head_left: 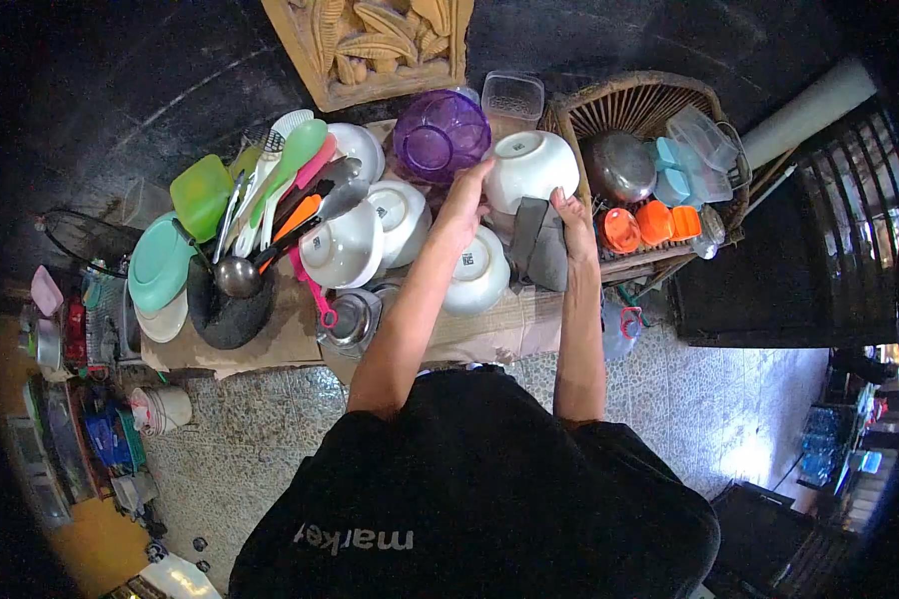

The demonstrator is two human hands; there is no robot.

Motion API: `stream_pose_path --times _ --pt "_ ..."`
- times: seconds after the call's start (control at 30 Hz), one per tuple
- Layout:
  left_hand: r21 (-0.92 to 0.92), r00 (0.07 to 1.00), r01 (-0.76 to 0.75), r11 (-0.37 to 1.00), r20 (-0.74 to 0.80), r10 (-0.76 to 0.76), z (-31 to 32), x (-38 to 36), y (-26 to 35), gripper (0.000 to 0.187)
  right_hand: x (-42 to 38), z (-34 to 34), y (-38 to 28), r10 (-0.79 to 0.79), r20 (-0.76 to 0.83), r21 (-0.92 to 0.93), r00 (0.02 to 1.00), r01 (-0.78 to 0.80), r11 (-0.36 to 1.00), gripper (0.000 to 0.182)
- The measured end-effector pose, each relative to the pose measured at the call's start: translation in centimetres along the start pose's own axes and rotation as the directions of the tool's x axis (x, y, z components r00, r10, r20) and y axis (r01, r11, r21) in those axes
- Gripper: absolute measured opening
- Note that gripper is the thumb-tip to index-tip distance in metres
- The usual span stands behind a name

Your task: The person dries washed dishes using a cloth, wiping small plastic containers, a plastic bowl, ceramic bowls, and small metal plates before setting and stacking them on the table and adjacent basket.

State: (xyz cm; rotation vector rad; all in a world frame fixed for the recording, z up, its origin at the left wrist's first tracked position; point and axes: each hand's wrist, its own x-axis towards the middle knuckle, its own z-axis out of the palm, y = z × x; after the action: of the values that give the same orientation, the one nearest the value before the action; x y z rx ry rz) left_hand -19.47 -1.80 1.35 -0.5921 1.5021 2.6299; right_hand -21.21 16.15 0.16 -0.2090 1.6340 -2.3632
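Observation:
A white bowl (534, 172), tipped with its base toward me, is held up between my two hands. My left hand (466, 202) grips its left side, the thumb near the rim of the base. In my right hand (575, 228) a dark grey cloth (540, 245) hangs against the bowl's lower side, and the thumb presses near the bowl. Most of the right fingers are hidden behind the cloth. Below sit an upturned white bowl (477, 272) and, to the left, another white bowl (398, 222). Behind my left hand stands a purple see-through bowl (440, 135).
A wicker basket (709, 95) at right holds a metal bowl (621, 167), orange containers (655, 222) and clear plastic boxes. At left, several utensils rise above a dark stone mortar (232, 314) beside green plates (160, 265). Cardboard (290, 334) covers the work surface.

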Motion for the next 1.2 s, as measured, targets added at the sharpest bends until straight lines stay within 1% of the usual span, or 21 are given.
stream_pose_path --times 0.03,0.1,0.13,0.2,0.33,0.4,0.47,0.53,0.57,0.63,0.67,0.73,0.77,0.8,0.87,1.0,1.03,1.07,1.13,1.17,1.2 --pt "0.003 1.000 0.003 1.000 0.005 -0.003 -0.2 0.3 -0.3 0.049 -0.2 -0.1 0.0 -0.010 0.004 0.018 1.000 0.010 1.000 0.018" --pt "-0.246 0.999 0.042 0.968 0.037 -0.034 -0.6 0.9 -1.2 0.044 -0.2 -1.1 0.7 -0.022 0.002 0.033 1.000 0.022 0.999 0.016" --pt "-0.244 0.998 0.046 0.969 0.043 -0.037 -0.2 0.7 -0.9 0.044 -0.1 -2.2 1.8 -0.088 0.012 0.011 0.996 0.088 0.996 0.015" --pt "-0.510 0.988 0.122 0.852 -0.018 -0.152 0.7 0.1 -0.5 0.033 -0.6 -3.3 2.4 -0.155 0.023 -0.014 0.988 0.155 0.988 0.015" --pt "-0.556 0.993 0.111 0.824 0.038 -0.109 1.7 -1.2 -0.8 0.034 -4.0 -1.9 0.6 -0.258 -0.109 0.001 0.960 0.260 0.966 0.017" --pt "-0.688 0.975 0.179 0.704 0.222 -0.031 2.3 -2.4 -0.8 0.035 -4.4 -3.8 2.0 -0.231 0.033 0.021 0.972 0.230 0.973 0.020" --pt "-0.710 0.962 0.190 0.678 0.274 0.018 2.6 -3.6 -0.9 0.039 -6.5 -0.8 -0.4 -0.239 0.051 0.015 0.970 0.238 0.971 0.027" --pt "-0.791 0.868 0.312 0.527 0.462 0.180 2.0 -3.9 -1.0 0.043 -7.3 -1.6 -0.7 -0.140 0.242 -0.081 0.960 0.164 0.983 0.032" --pt "-0.789 0.866 0.317 0.526 0.467 0.178 1.8 -4.0 -1.0 0.043 -8.1 -1.5 -0.5 -0.141 0.237 -0.084 0.961 0.165 0.983 0.032" --pt "-0.788 0.859 0.335 0.516 0.480 0.176 1.3 -4.2 -0.7 0.048 -10.8 2.1 -2.4 0.027 -0.100 -0.142 0.995 -0.041 0.989 0.041" --pt "-0.787 0.855 0.343 0.512 0.487 0.176 1.1 -4.2 -0.5 0.050 -11.8 1.8 -2.6 0.023 -0.099 -0.142 0.995 -0.037 0.989 0.041" --pt "-0.781 0.830 0.346 0.519 0.514 0.219 0.3 -4.3 -1.3 0.059 -13.8 -0.5 -3.6 0.333 0.023 0.099 0.943 -0.334 0.937 0.049" --pt "-0.777 0.849 0.313 0.546 0.487 0.206 0.1 -4.7 -1.6 0.063 -15.2 -1.8 -3.3 0.416 -0.077 0.229 0.906 -0.390 0.892 0.049" --pt "-0.773 0.869 0.280 0.570 0.456 0.192 -0.1 -5.1 -1.9 0.068 -16.7 -3.1 -2.8 0.506 -0.163 0.361 0.847 -0.426 0.830 0.050" --pt "-0.761 0.855 0.318 0.566 0.488 0.176 -0.9 -5.8 -2.3 0.073 -19.7 -5.1 -2.3 0.505 -0.180 0.381 0.844 -0.413 0.827 0.048" --pt "-0.626 0.858 0.173 0.761 0.475 0.196 -1.6 -7.2 -2.3 0.077 -22.8 -6.9 -2.8 0.519 -0.233 0.444 0.823 -0.384 0.809 0.039" --pt "-0.542 0.875 0.107 0.833 0.450 0.181 -1.6 -7.7 -1.9 0.075 -22.4 -5.8 -3.9 0.568 -0.338 0.414 0.750 -0.423 0.806 0.031" --pt "-0.535 0.870 0.121 0.836 0.463 0.170 -1.7 -8.0 -1.8 0.075 -21.8 -5.7 -4.0 0.565 -0.350 0.423 0.748 -0.412 0.807 0.031" --pt "-0.495 0.848 0.086 0.864 0.492 0.197 -1.9 -9.2 -1.6 0.068 -20.8 -5.7 -4.2 0.285 -0.614 -0.043 0.736 -0.392 0.919 0.028" --pt "-0.456 0.864 0.073 0.887 0.473 0.172 -1.6 -10.1 -1.3 0.069 -19.8 -5.3 -4.1 0.132 -0.614 -0.187 0.779 -0.305 0.934 0.028" --pt "-0.456 0.862 0.082 0.886 0.479 0.166 -1.5 -10.4 -1.5 0.069 -18.7 -4.0 -5.2 0.102 -0.629 -0.267 0.770 -0.338 0.902 0.029"
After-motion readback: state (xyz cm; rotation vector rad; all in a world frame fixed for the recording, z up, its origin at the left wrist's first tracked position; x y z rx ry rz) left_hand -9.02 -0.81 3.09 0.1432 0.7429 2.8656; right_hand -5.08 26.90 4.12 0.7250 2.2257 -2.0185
